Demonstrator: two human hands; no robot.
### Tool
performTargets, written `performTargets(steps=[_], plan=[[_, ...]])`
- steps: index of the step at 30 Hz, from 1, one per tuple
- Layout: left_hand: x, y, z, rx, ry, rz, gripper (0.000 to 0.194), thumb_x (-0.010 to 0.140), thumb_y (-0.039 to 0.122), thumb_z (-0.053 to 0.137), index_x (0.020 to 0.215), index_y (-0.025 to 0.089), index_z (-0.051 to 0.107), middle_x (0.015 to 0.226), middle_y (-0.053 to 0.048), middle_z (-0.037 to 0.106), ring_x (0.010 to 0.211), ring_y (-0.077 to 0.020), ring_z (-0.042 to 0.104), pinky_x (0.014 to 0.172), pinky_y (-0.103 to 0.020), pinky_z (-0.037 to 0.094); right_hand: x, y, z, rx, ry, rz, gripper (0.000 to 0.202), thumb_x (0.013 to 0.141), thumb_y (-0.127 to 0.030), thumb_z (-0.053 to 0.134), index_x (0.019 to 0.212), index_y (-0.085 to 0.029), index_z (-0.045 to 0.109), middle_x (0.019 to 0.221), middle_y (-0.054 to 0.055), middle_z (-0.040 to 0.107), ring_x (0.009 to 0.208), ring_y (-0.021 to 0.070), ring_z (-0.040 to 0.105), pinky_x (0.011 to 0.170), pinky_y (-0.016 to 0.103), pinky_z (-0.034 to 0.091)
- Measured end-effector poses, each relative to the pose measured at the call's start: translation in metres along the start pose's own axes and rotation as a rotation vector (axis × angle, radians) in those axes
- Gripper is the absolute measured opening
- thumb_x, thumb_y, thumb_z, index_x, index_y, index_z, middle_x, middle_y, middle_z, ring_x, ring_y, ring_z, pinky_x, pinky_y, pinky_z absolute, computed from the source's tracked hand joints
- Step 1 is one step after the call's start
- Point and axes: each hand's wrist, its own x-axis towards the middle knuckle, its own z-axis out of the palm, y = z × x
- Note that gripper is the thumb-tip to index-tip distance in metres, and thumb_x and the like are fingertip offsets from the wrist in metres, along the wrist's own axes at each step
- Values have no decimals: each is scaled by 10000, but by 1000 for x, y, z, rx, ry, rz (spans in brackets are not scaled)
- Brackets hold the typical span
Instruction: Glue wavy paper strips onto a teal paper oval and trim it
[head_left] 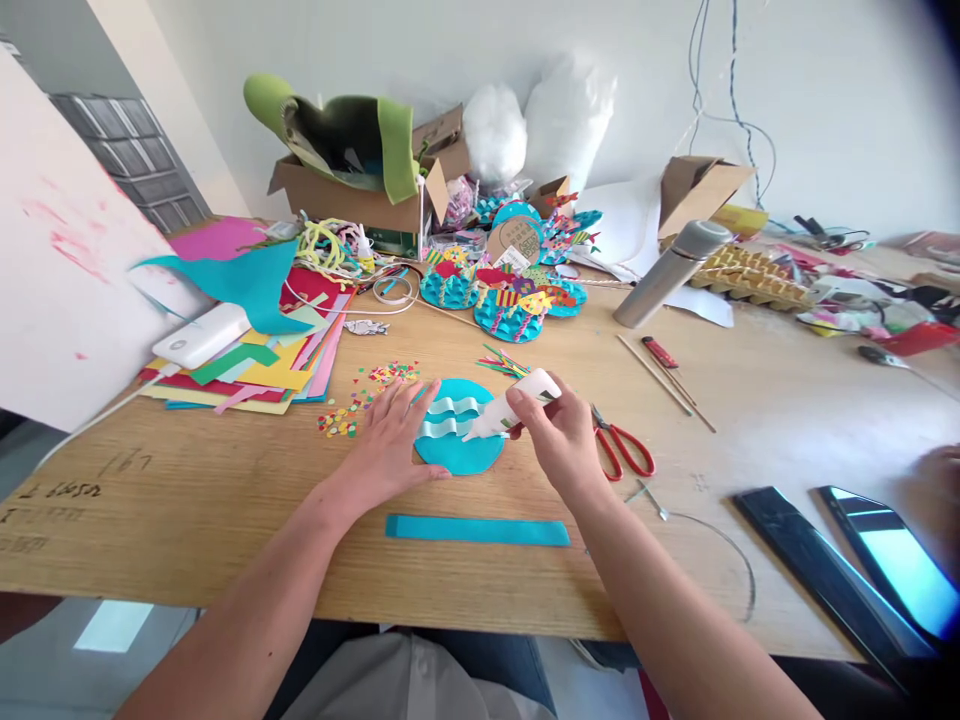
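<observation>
A round blue disc (469,458) lies on the wooden table, with two wavy light-blue strips (448,428) across it. My left hand (394,435) rests with spread fingers over the disc's left edge and holds nothing. My right hand (559,430) grips a white glue bottle (496,412), tilted so its nozzle points down at the disc beside the lower wavy strip. Whether the nozzle touches cannot be made out. A flat blue strip (478,530) lies in front of the disc. Small coloured confetti (341,420) is scattered left of the disc, and thin coloured strips (504,362) lie behind it.
Red-handled scissors (622,447) lie right of my right hand. Two dark phones (814,570) are at the right front, a steel flask (670,275) stands behind. Coloured sheets (255,370) are stacked at left; finished decorated crafts (510,310) sit at the back. Another person's hand (941,475) is at far right.
</observation>
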Motion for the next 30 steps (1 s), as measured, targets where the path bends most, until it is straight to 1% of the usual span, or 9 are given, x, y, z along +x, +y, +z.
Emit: performTargets(steps=[2, 4, 7, 8, 10, 12, 14, 21, 30], plan=[[1, -1, 0, 0, 53, 54, 992, 695, 550, 759, 1499, 276, 247, 1539, -111, 326, 1448, -362, 177, 1151, -570, 208, 0, -1, 1, -38, 43, -32, 296, 778, -443, 677, 719, -195, 525, 597, -34, 562, 508, 113, 537, 440, 233, 429], [1, 0, -4, -16, 157, 129, 799, 741, 521, 731, 1415, 234, 412, 1442, -126, 446, 1389, -348, 298, 1123, -551, 281, -2, 3, 0, -66, 88, -61, 279, 777, -424, 676, 711, -197, 528, 602, -35, 560, 512, 107, 525, 443, 227, 422], [-5, 9, -17, -67, 350, 214, 352, 862, 391, 637, 1161, 206, 620, 1095, -91, 637, 1107, -259, 548, 989, -461, 444, -7, 14, 0, -96, 85, -62, 256, 792, -415, 663, 722, -202, 539, 605, -35, 570, 497, 104, 517, 442, 225, 414], [-8, 13, -21, -81, 369, 256, 233, 883, 340, 611, 1069, 205, 650, 1011, -72, 657, 1016, -232, 582, 951, -437, 470, -8, 17, 1, -113, 60, -58, 250, 798, -417, 660, 732, -204, 546, 611, -32, 580, 503, 108, 528, 449, 226, 418], [-18, 24, -29, -63, 304, 335, 113, 894, 264, 583, 917, 194, 669, 906, -53, 681, 909, -207, 608, 907, -415, 493, -9, 19, 3, -157, 5, -64, 243, 805, -422, 662, 755, -208, 558, 626, -26, 601, 526, 118, 550, 472, 228, 427], [-29, 34, -31, -17, 216, 397, 122, 897, 229, 568, 842, 184, 667, 842, -54, 692, 895, -214, 610, 841, -388, 518, -7, 17, 6, -199, -18, -89, 249, 803, -428, 668, 752, -213, 554, 628, -25, 609, 537, 121, 548, 487, 230, 425], [-38, 41, -27, 7, 195, 412, 128, 894, 223, 568, 825, 174, 663, 874, -64, 710, 890, -221, 616, 812, -387, 531, -3, 11, 10, -239, -14, -120, 258, 801, -430, 667, 732, -216, 541, 614, -27, 606, 524, 117, 523, 489, 233, 410], [-48, 44, -7, 33, 243, 382, 178, 924, 258, 538, 798, 161, 619, 1055, -107, 720, 916, -231, 643, 780, -382, 556, 3, -7, 15, -257, 53, -177, 259, 786, -418, 665, 716, -227, 506, 549, -43, 561, 483, 113, 488, 479, 242, 383], [-43, 46, 1, 57, 110, 409, 160, 925, 271, 525, 822, 173, 598, 1169, -98, 690, 921, -246, 630, 766, -408, 550, -8, 29, 3, -459, 90, -267, 242, 761, -365, 677, 721, -236, 476, 570, -52, 546, 480, 102, 439, 462, 237, 347]])
